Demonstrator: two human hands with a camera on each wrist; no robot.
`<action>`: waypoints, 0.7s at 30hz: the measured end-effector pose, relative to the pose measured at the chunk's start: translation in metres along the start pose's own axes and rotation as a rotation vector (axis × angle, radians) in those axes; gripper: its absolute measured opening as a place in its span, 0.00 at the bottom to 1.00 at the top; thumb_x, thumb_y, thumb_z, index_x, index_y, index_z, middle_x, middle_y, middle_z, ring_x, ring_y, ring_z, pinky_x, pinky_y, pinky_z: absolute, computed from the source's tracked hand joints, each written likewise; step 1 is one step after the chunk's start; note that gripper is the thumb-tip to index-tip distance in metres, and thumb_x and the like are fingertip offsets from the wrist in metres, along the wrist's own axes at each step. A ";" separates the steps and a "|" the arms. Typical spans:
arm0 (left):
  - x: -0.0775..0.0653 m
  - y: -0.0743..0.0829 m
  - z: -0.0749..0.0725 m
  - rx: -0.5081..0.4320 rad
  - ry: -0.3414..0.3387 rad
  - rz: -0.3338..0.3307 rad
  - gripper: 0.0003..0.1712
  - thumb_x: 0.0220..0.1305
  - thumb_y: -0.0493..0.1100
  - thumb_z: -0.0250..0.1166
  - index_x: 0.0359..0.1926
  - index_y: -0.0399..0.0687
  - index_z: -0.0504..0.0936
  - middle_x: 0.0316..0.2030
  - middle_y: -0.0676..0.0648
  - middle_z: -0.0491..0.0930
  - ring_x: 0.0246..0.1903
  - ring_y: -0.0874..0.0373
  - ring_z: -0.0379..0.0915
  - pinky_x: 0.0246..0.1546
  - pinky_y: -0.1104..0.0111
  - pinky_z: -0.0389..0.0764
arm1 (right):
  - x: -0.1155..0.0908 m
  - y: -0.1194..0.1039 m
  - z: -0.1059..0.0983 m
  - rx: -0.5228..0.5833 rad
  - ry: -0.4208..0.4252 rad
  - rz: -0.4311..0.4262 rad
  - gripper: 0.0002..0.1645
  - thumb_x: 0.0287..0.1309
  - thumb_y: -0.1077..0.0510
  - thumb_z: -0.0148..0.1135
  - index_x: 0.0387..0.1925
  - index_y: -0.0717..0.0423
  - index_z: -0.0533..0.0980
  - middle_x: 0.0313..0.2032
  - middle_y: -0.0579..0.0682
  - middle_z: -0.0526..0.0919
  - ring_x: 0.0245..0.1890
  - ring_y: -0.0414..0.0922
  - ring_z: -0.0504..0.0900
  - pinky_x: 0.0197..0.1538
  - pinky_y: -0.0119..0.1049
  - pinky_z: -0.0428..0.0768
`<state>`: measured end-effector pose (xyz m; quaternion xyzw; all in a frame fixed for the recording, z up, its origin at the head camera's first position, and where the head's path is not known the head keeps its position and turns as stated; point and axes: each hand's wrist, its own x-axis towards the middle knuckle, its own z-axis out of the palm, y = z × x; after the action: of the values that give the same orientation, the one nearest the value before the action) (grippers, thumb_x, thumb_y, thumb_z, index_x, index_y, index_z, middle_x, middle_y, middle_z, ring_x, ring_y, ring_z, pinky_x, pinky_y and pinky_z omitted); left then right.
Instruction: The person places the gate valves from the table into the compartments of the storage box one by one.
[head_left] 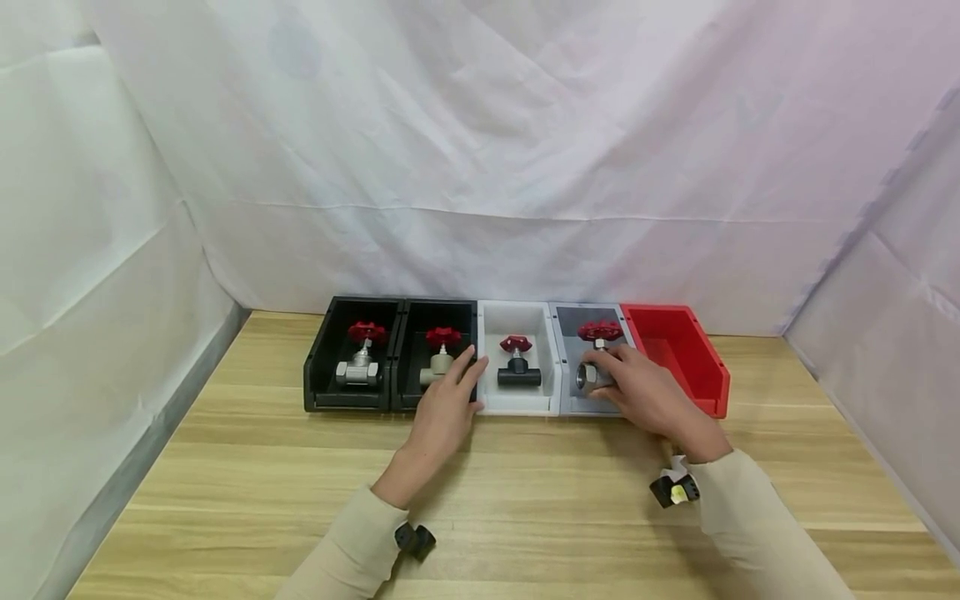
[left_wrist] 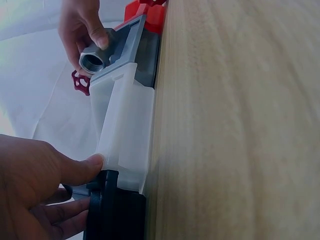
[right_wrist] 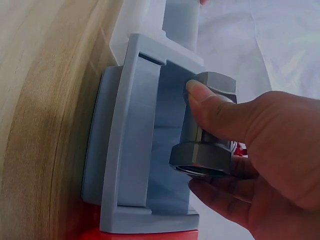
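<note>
My right hand (head_left: pixel 648 392) grips a metal gate valve (right_wrist: pixel 202 127) with a red handwheel (head_left: pixel 600 331), thumb on the body and fingers on its far side. The valve is at the mouth of the grey bin (right_wrist: pixel 132 130), its threaded end showing in the left wrist view. My left hand (head_left: pixel 444 417) rests at the wall between the second black bin (left_wrist: pixel 115 215) and the white bin (left_wrist: pixel 135 125), its thumb touching the rim. Beside that hand, a beige valve (head_left: pixel 437 367) with a red wheel sits in the black bin, partly hidden by the fingers.
A black-bodied valve (head_left: pixel 519 375) lies in the white bin. The leftmost black bin (head_left: pixel 318 367) holds a silver valve (head_left: pixel 358 371). A red bin (head_left: pixel 678 350) ends the row at the right. White cloth (head_left: pixel 510 167) hangs behind the wooden table (head_left: pixel 540 517).
</note>
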<state>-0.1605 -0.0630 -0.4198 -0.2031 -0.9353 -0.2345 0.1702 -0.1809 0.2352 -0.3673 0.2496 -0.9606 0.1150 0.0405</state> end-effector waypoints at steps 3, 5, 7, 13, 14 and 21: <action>0.000 0.000 0.000 0.001 0.005 0.006 0.37 0.54 0.37 0.72 0.65 0.46 0.70 0.67 0.42 0.63 0.37 0.42 0.77 0.35 0.55 0.78 | 0.004 0.001 0.001 0.007 -0.015 0.020 0.35 0.46 0.53 0.75 0.58 0.48 0.73 0.44 0.55 0.74 0.40 0.48 0.73 0.32 0.40 0.81; 0.000 0.000 0.000 0.003 0.005 0.007 0.37 0.54 0.37 0.72 0.65 0.46 0.70 0.67 0.42 0.63 0.37 0.43 0.77 0.34 0.55 0.78 | 0.006 0.002 0.002 0.005 -0.027 0.031 0.35 0.47 0.53 0.75 0.59 0.48 0.73 0.45 0.55 0.75 0.41 0.48 0.73 0.32 0.40 0.81; 0.000 0.000 0.000 0.003 0.004 0.007 0.37 0.54 0.37 0.72 0.65 0.46 0.70 0.67 0.42 0.63 0.37 0.43 0.78 0.34 0.55 0.78 | 0.008 0.003 0.003 0.006 -0.037 0.037 0.36 0.46 0.53 0.75 0.59 0.48 0.73 0.45 0.56 0.75 0.41 0.49 0.73 0.33 0.41 0.81; 0.000 -0.002 0.000 0.005 0.010 0.006 0.37 0.54 0.37 0.72 0.65 0.46 0.70 0.67 0.42 0.63 0.38 0.43 0.78 0.34 0.56 0.79 | 0.014 0.005 0.008 0.013 -0.063 0.047 0.37 0.47 0.53 0.75 0.60 0.48 0.72 0.46 0.57 0.76 0.43 0.50 0.74 0.36 0.44 0.81; 0.000 -0.002 0.001 0.006 0.011 0.007 0.37 0.54 0.37 0.72 0.65 0.46 0.70 0.67 0.42 0.63 0.37 0.43 0.78 0.34 0.56 0.79 | 0.015 0.005 0.009 0.010 -0.065 0.047 0.37 0.47 0.53 0.75 0.60 0.48 0.72 0.46 0.57 0.76 0.42 0.50 0.74 0.36 0.44 0.81; 0.000 -0.002 0.001 0.007 0.016 0.017 0.38 0.54 0.37 0.72 0.66 0.46 0.70 0.67 0.42 0.63 0.38 0.42 0.78 0.34 0.55 0.79 | 0.022 0.006 0.014 0.001 -0.076 0.050 0.36 0.47 0.55 0.75 0.60 0.50 0.73 0.46 0.57 0.76 0.42 0.50 0.75 0.36 0.44 0.82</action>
<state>-0.1615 -0.0640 -0.4211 -0.2086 -0.9329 -0.2316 0.1804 -0.2031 0.2264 -0.3791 0.2296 -0.9674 0.1069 0.0011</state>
